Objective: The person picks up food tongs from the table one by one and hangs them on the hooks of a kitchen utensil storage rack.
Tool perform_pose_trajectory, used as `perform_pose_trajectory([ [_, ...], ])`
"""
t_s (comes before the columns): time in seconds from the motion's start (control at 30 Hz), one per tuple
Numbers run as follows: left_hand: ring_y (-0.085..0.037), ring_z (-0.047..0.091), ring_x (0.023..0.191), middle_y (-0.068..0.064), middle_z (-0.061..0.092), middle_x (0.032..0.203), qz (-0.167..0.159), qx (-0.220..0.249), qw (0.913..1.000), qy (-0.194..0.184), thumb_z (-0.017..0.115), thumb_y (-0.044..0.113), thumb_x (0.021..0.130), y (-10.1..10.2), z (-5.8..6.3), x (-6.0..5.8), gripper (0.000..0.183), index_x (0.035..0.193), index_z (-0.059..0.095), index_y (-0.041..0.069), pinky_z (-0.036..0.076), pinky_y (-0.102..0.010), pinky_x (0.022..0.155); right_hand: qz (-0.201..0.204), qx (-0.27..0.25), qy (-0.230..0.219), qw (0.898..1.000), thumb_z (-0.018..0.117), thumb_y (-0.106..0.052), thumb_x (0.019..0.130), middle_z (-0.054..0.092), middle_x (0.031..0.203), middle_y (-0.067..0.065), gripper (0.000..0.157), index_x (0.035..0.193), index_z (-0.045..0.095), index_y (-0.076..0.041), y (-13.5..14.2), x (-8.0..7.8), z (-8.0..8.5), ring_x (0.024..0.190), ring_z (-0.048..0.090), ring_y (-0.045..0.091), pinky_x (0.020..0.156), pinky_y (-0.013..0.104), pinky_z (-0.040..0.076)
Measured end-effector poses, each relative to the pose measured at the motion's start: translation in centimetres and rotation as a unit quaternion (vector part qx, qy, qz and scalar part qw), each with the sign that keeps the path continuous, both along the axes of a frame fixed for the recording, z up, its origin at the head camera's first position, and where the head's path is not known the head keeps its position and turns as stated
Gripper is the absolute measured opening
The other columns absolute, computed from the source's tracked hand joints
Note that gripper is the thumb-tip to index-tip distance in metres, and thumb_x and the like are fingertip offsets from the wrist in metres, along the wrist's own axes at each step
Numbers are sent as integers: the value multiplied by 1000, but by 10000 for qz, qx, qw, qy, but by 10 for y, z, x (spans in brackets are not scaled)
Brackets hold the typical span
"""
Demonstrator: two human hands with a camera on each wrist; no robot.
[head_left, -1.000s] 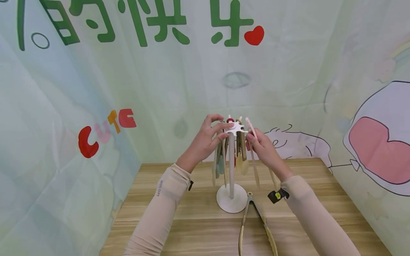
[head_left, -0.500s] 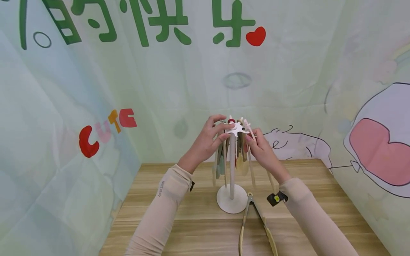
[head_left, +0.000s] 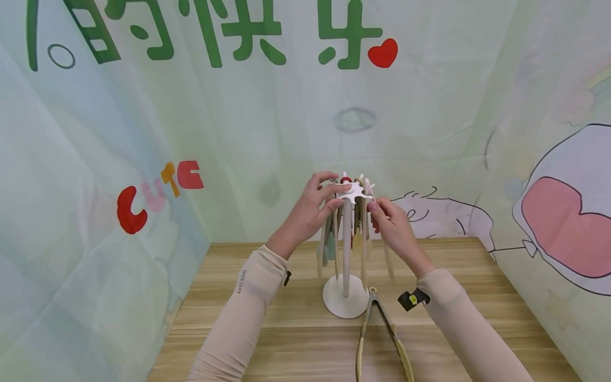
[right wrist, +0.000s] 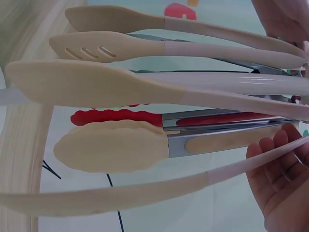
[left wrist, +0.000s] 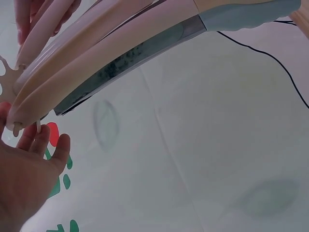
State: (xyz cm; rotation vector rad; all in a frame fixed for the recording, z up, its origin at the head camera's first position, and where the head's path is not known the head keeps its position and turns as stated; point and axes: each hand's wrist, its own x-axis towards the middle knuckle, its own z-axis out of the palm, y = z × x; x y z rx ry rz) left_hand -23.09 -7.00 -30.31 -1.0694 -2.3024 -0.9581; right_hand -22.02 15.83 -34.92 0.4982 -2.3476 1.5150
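My left hand (head_left: pixel 305 212) grips the star-shaped top of a white utensil stand (head_left: pixel 346 244), fingers over the hub and thumb at its edge. Close to the hub's right side, my right hand (head_left: pixel 393 225) pinches a kitchen utensil with a pale pink handle and beige head (right wrist: pixel 145 195), which the right wrist view shows edge-on. A beige spatula (right wrist: pixel 72 84) hangs from the hub, just left of the right fingers in the head view. Beside it hang a slotted turner (right wrist: pixel 96 47), another spatula (right wrist: pixel 111 18), red tongs (right wrist: pixel 120 117) and beige tongs (right wrist: pixel 111 147).
The stand's round white base (head_left: pixel 339 305) rests on a wood-grain table (head_left: pixel 286 345). Spread tongs (head_left: pixel 374 305) lie on the table in front of it. Printed cloth (head_left: pixel 267 132) encloses the back and sides.
The utensil at my right fingertips has moved left onto the hub and hangs straight down. A second utensil in that hand has come up beside the stand. My left hand stays on the hub.
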Motion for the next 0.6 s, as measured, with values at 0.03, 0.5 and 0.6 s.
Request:
perform_pose_trajectory([
  [0.03,-25,37,139,-11,39,146,-2,2,10000,-5,28,66,93,0,0,0,72,135,61,18,36,-48,116,-32,16,7,10000,46,-37,105,55,79,18,39,100,59,0,0,0,0,67,54,29,56,23,46],
  [0.5,-27,38,137,-12,39,145,17,21,10000,-14,27,66,94,1,-1,1,72,134,61,18,41,-47,112,-489,90,197,9986,55,-41,100,62,84,14,35,101,65,-8,1,0,-7,72,56,17,58,22,46],
  [0.6,-27,38,137,-12,39,145,29,39,10000,-11,27,67,94,1,-1,1,72,134,62,18,42,-47,112,-527,53,323,9981,58,-37,99,63,86,13,31,106,64,-7,1,0,-8,72,56,13,59,21,47],
])
